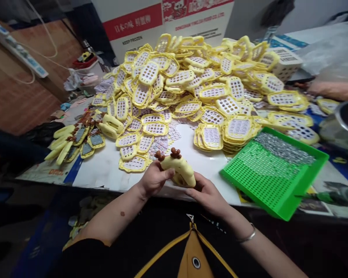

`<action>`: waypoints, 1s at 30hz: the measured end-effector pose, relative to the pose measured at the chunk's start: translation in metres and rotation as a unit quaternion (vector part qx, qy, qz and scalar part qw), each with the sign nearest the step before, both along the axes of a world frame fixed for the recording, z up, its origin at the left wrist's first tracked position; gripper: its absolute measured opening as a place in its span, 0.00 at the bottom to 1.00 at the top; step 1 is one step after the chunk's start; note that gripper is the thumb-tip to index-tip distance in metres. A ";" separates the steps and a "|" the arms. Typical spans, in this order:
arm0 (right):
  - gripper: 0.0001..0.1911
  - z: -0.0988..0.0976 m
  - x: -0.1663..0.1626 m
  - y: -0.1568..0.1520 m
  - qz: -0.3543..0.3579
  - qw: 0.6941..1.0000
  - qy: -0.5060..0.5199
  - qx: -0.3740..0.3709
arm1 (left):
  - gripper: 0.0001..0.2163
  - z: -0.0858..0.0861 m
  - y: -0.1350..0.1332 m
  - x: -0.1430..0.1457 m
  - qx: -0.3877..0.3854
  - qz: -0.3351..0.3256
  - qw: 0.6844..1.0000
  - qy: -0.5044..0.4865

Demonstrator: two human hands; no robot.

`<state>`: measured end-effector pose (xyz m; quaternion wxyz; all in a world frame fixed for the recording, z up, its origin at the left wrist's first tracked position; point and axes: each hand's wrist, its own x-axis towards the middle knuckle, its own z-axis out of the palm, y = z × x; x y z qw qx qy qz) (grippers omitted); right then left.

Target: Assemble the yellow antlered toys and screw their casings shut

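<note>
A yellow plastic toy shell with small brown horns on top is held in both hands near the table's front edge. My left hand grips its left side with fingers curled round it. My right hand cups its lower right side from beneath, fingers closed. Behind the hands rises a big heap of yellow keypad panels with white hole grids. A neat stack of such panels lies just beyond the toy.
A green perforated tray holding several small metal pieces tilts at the right. Finished yellow shells lie at the left. A metal bowl and another person's arm are far right. A cardboard box stands behind the heap.
</note>
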<state>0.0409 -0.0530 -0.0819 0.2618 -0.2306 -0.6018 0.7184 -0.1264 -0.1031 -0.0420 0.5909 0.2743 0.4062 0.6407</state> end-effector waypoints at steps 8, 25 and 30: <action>0.17 0.002 0.002 -0.002 0.041 0.974 -0.133 0.178 | 0.18 0.072 -0.119 -0.124 -0.194 -0.171 0.908 0.329; 0.13 0.016 -0.011 -0.006 0.032 0.955 -0.182 0.232 | 0.33 0.019 -0.027 -0.279 -0.392 0.349 0.575 0.627; 0.11 0.039 -0.007 0.023 0.016 0.941 -0.200 0.274 | 0.36 0.020 -0.028 -0.287 -0.321 0.424 0.610 0.588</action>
